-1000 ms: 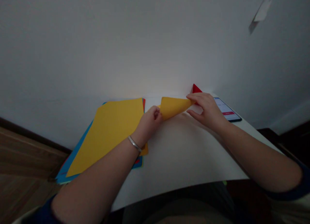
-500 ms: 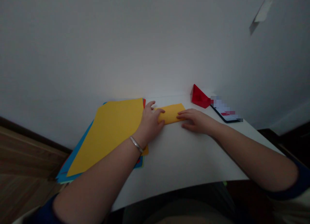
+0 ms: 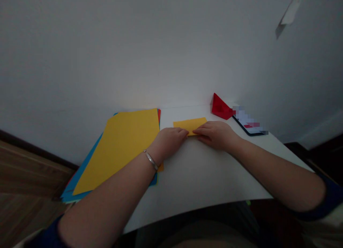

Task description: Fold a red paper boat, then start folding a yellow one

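Note:
A small folded yellow paper (image 3: 189, 124) lies flat on the white table (image 3: 203, 176), near its far edge. My left hand (image 3: 169, 140) rests on the paper's near left edge, fingers curled and pressed down on it. My right hand (image 3: 215, 134) presses the near right edge, fingertips close together and almost meeting the left hand's. A silver bracelet (image 3: 150, 159) circles my left wrist.
A stack of coloured sheets with a large yellow one on top (image 3: 122, 146) lies at the left. A red folded paper shape (image 3: 220, 108) stands at the back by the wall, beside a phone (image 3: 248, 123). The wall rises right behind the table.
The yellow paper went from curled and held up to folded flat on the table. Both hands have since slid toward each other along its near edge.

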Demonstrator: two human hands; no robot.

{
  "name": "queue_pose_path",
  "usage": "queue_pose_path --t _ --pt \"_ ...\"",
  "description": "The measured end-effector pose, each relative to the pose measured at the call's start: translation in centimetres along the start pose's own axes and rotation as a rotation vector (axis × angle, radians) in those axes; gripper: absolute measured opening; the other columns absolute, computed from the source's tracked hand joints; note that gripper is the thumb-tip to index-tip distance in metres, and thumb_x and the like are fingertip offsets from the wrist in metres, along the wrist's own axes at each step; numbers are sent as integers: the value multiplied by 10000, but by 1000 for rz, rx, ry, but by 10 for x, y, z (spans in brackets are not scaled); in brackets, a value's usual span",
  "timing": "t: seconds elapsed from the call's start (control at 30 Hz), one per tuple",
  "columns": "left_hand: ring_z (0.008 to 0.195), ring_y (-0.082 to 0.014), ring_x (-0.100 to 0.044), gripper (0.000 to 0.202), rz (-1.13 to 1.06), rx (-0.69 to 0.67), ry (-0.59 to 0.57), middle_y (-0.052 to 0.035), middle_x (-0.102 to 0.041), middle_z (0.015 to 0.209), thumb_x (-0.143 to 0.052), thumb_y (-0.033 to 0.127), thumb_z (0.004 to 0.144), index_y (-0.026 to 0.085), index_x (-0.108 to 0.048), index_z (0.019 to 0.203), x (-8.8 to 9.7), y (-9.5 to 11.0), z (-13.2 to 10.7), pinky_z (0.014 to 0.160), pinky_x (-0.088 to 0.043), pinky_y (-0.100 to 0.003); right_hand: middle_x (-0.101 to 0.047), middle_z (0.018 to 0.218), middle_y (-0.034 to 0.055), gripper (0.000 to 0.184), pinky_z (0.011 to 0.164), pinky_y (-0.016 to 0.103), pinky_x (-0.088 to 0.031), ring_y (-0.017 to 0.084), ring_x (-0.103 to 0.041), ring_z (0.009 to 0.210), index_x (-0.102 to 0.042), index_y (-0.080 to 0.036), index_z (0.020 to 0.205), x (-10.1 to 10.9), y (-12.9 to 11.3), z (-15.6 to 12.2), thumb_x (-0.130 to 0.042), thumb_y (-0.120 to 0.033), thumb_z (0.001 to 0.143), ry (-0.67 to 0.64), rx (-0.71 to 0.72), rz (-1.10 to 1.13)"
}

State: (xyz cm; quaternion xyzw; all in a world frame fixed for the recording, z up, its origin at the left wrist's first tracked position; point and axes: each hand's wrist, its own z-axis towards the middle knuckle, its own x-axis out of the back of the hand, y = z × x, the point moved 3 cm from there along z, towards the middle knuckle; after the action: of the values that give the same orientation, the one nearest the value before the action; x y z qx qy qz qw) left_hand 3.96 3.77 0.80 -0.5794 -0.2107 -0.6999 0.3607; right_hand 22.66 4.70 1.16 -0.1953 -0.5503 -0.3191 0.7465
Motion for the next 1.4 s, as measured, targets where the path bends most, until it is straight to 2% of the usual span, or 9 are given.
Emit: queue_pose_path --t 0.1,0.2,0.33,0.5,0.7,1.03,1.17,1.4 --pt "715 -195 -685 213 38 -20 7 -50 -731 839 -476 255 959 196 -642 1079 5 7 0 603 -479 -278 -738 990 36 245 617 297 -379 192 -647 816 -695 -243 1062 4 -5 -1 -526 -321 903 52 -44 -22" --pt "684 -183 -670 240 42 -43 92 -44 -722 774 -446 302 975 195 -655 1024 10 12 1 600 -460 -275 -732 901 39 216 579 300 -337 184 -632 768 -697 -215 948 8 -11 -2 -502 -299 908 115 -33 -40" --pt "667 -168 -635 280 56 -116 233 -34 -708 758 -452 343 973 186 -662 877 15 16 1 626 -430 -293 -718 847 55 221 588 308 -331 183 -614 749 -685 -191 849 12 -16 -2 -494 -288 906 165 -31 -39" --pt "652 -146 -579 216 114 -133 320 -15 -675 728 -519 300 938 186 -642 801 18 18 2 645 -375 -307 -715 855 66 225 613 303 -338 181 -603 759 -669 -186 854 15 -21 -3 -474 -281 911 247 -12 -25" --pt "647 -154 -538 227 131 -155 352 -8 -651 715 -517 301 935 188 -631 774 18 22 2 651 -349 -327 -682 750 56 182 577 302 -304 167 -548 661 -633 -184 766 16 -25 -2 -485 -238 858 266 -29 -43" --pt "736 -170 -526 177 103 -214 333 -10 -645 774 -531 304 927 216 -631 810 18 22 4 672 -365 -326 -666 771 63 124 564 306 -286 177 -527 677 -610 -192 764 14 -25 -2 -499 -227 808 237 -43 -15" --pt "731 -184 -509 179 103 -195 367 -16 -638 768 -530 292 923 209 -630 800 21 19 3 668 -366 -333 -654 751 52 101 553 304 -263 171 -520 667 -596 -199 739 17 -21 -1 -505 -208 784 255 -71 -25" --pt "764 -191 -515 196 50 -104 347 -39 -646 812 -499 262 930 195 -631 801 20 10 0 708 -378 -335 -650 759 26 54 542 286 -263 161 -537 682 -579 -213 730 21 -8 -3 -536 -185 748 244 -169 11"
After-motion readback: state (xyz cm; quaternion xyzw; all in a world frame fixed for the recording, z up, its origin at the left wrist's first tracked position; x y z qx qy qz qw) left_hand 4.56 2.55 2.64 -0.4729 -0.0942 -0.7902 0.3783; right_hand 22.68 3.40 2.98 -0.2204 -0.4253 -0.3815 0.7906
